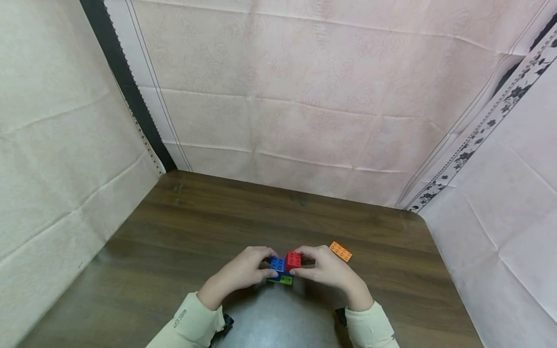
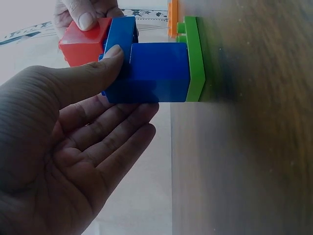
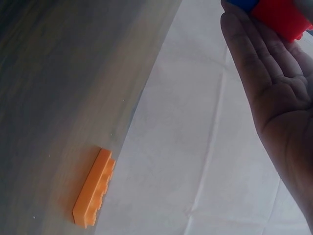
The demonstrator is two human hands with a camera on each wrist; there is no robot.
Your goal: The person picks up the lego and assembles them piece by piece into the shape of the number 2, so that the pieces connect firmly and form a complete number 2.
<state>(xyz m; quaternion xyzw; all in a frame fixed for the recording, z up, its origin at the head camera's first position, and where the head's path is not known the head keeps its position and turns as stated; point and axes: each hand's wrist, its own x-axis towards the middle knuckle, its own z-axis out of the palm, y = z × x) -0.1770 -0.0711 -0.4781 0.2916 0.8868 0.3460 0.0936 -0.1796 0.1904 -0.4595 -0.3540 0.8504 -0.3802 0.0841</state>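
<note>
A stack of bricks stands on the table in the head view: a green plate [image 1: 285, 280] at the bottom, blue bricks [image 1: 277, 264] above it, a red brick [image 1: 293, 260] on top at the right. The left wrist view shows a large blue block [image 2: 159, 72] on the green plate [image 2: 195, 58], with a flatter blue brick over it. My left hand [image 1: 247, 268] pinches the blue bricks between thumb and fingers. From the other side my right hand [image 1: 326, 267] holds the red brick, its thumb on the near face.
An orange plate [image 1: 340, 251] with studs lies on the brown wooden table [image 1: 261, 208], just beyond my right hand. Pale cloth [image 1: 304, 96] hangs behind the table and at both sides.
</note>
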